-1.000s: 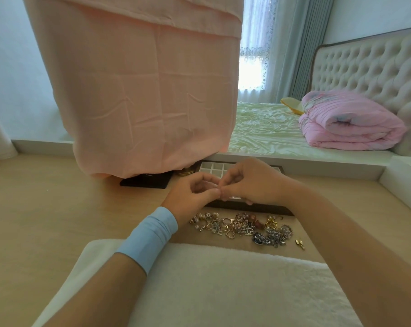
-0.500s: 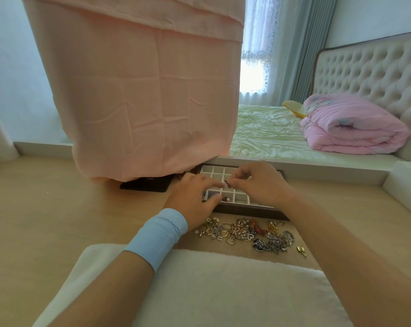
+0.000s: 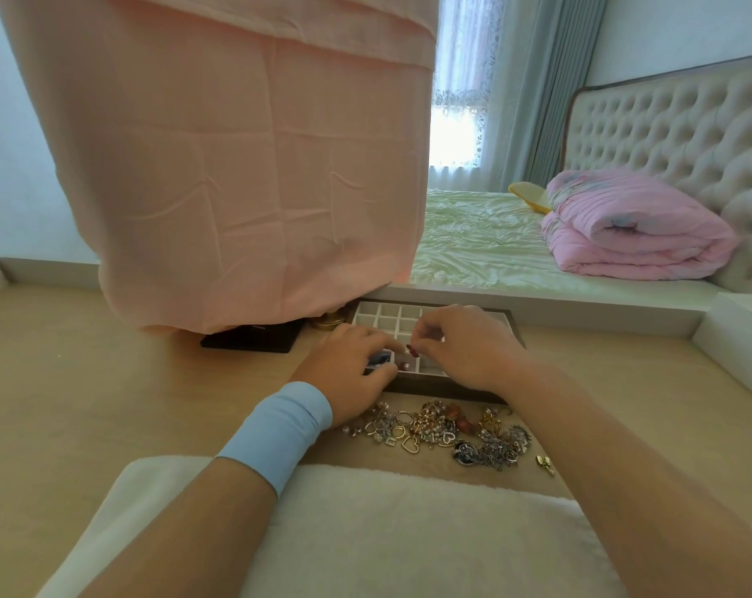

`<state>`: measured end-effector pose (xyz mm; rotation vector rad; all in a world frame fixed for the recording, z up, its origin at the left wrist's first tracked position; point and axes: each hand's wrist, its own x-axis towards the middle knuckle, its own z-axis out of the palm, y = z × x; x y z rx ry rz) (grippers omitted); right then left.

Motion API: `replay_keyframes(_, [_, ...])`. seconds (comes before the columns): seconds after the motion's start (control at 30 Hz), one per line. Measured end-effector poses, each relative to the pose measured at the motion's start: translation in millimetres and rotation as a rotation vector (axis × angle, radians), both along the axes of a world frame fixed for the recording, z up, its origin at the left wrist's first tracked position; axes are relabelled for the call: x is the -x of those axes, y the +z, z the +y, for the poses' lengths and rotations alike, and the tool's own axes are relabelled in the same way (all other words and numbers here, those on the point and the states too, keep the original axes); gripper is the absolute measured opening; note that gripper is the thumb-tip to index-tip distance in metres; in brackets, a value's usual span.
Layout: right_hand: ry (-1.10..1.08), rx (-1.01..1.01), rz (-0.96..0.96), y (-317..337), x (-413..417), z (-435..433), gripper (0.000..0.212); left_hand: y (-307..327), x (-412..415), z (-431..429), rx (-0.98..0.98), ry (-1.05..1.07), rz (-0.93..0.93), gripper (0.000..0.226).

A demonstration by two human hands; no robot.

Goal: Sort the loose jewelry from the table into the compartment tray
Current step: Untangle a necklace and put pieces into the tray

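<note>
Both hands, joined over the loose pile 1 s ago, are now fwd over the tray (image 3: 387, 315). L hand (image 3: 352, 364), w/ blue wristband (image 3: 279, 429), is down on the tray's near-L corner. R hand (image 3: 465, 351) sits just R of it, above the near rows.

R hand: thumb + forefinger pinch a tiny dark-red piece (image 3: 411, 349) at the fingertips, held just over a compartment, close to the L knuckles. Too small to tell its long axis or which way it points.

L hand: fingers curled over the corner cells w/ sth blue (image 3: 380, 360) under them. Can't tell if it grips that or just rests there. A pale bead (image 3: 404, 365) lies in the cell betw. the two hands.

Tray: white grid in a dark frame, long axis L–R, flat on the table (image 3: 107, 381). Its far rows show beyond both hands.

Jewelry pile (image 3: 443, 429) lies behind the hands, on the wrist side, just off the tray's near edge. It is a strip also running L–R. One small gold piece (image 3: 546, 463) sits apart at its R end, under the R forearm's line.

Beyond the L hand hangs a peach cloth (image 3: 236, 166), its hem over a black base (image 3: 253, 338). White fluffy pad (image 3: 365, 533) lies under both forearms.
</note>
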<state>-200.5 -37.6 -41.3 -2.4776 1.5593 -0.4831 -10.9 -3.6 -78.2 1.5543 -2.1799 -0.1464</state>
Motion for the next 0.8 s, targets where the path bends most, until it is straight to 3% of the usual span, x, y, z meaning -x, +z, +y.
replay_keyframes(0.2, [0.124, 0.07, 0.216, 0, -10, 5, 0.009, -5, -9, 2, 0.025, 0.042, 0.059, 0.024])
replay_keyframes(0.47, [0.174, 0.139, 0.365, 2, -15, 1, 0.015, -8, -7, 2, 0.026, 0.035, 0.024, 0.023])
replay_keyframes(0.63, [0.179, 0.037, 0.349, 3, -13, 3, 0.024, -8, -5, 3, 0.036, 0.023, 0.019, 0.022])
replay_keyframes(0.8, [0.116, 0.003, 0.213, 4, -6, 1, 0.016, -8, -1, 6, 0.042, -0.021, 0.033, 0.022])
